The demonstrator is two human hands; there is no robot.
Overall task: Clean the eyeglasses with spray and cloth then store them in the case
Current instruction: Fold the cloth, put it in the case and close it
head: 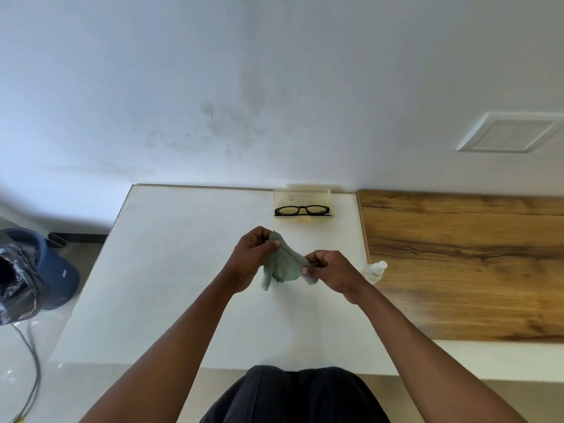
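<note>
A grey-green cleaning cloth (282, 264) hangs crumpled between both hands above the white table (171, 270). My left hand (251, 254) pinches its upper left corner, and my right hand (331, 270) pinches its right edge. Black-framed eyeglasses (302, 210) lie folded in the open clear case (302, 196) at the table's far edge, beyond the hands. A small clear spray bottle (374, 271) stands just right of my right hand, partly hidden by the wrist.
A wood-grain surface (457, 254) adjoins the white table on the right. A blue bin with a black bag (33, 270) stands on the floor at left, with cables near it. A white wall rises behind the table.
</note>
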